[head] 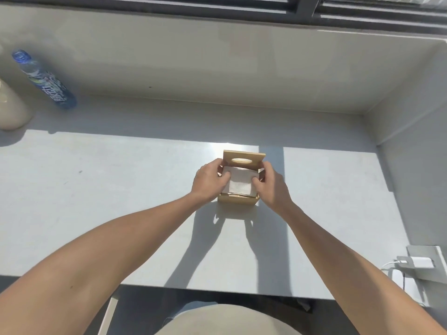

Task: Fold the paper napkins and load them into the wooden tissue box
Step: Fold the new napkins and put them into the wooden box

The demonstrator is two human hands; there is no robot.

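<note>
A small wooden tissue box (pixel 238 199) stands on the grey table, a little right of centre. Its lid (pixel 243 161), with an oval slot, is tipped up at the far side. A folded white paper napkin (pixel 242 182) lies in the open top of the box. My left hand (pixel 210 182) holds the napkin's left edge with the thumb on top. At the napkin's right edge my right hand (pixel 272 186) grips it the same way. Both hands reach over the box walls. The inside of the box under the napkin is hidden.
A blue-labelled plastic bottle (pixel 46 81) and a beige container (pixel 11 107) stand at the far left by the wall. A white charger with its cable (pixel 420 262) sits at the table's right edge. A low wall runs behind and to the right.
</note>
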